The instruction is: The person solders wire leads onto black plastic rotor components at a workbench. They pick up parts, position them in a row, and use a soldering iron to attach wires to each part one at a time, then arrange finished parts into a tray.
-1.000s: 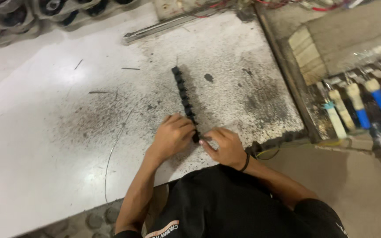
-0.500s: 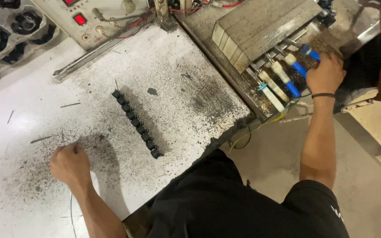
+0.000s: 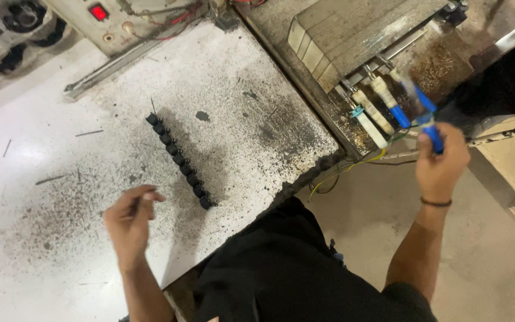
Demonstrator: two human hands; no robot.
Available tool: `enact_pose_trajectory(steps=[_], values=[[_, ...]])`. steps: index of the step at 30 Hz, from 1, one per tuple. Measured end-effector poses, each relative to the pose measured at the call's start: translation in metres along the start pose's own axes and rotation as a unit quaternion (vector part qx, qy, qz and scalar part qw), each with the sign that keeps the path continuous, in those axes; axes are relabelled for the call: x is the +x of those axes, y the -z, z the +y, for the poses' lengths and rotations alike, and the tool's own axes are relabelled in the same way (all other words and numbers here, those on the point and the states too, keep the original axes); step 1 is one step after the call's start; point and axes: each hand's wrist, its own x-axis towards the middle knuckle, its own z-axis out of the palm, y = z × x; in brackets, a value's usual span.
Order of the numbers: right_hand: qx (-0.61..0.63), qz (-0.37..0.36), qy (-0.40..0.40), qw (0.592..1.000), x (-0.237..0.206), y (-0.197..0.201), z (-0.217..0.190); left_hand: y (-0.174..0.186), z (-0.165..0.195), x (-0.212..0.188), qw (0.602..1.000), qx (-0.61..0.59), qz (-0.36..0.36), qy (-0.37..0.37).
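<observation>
One row of nine black parts [image 3: 179, 161], three blue-handled tools [image 3: 396, 110], two hands [image 3: 129, 217].

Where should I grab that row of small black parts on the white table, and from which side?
Judging by its pose, grip the row of black parts across its narrow width near the middle, fingers on the two long flanks, coming straight down from above. It lies flat on the table as a thin diagonal line, with bare surface on both sides. The left hand hovers closest, near its lower end.
</observation>
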Motion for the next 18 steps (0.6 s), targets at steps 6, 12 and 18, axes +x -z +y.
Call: enact_pose_trajectory(steps=[6,12,18], values=[[0.125,-0.031,0.067,0.989,-0.061,-0.038,-0.144,-0.107,0.051,-0.03,0.955,-0.047,-0.292,-0.035],[0.219,-0.134,0.152,0.954,-0.058,-0.08,-0.222,-0.135,0.058,-0.03,0.944,-0.2,-0.253,-0.077],[0.201,-0.154,0.435,0.864,-0.072,-0.091,-0.245,-0.121,0.033,-0.016,0.937,-0.335,-0.098,0.01]])
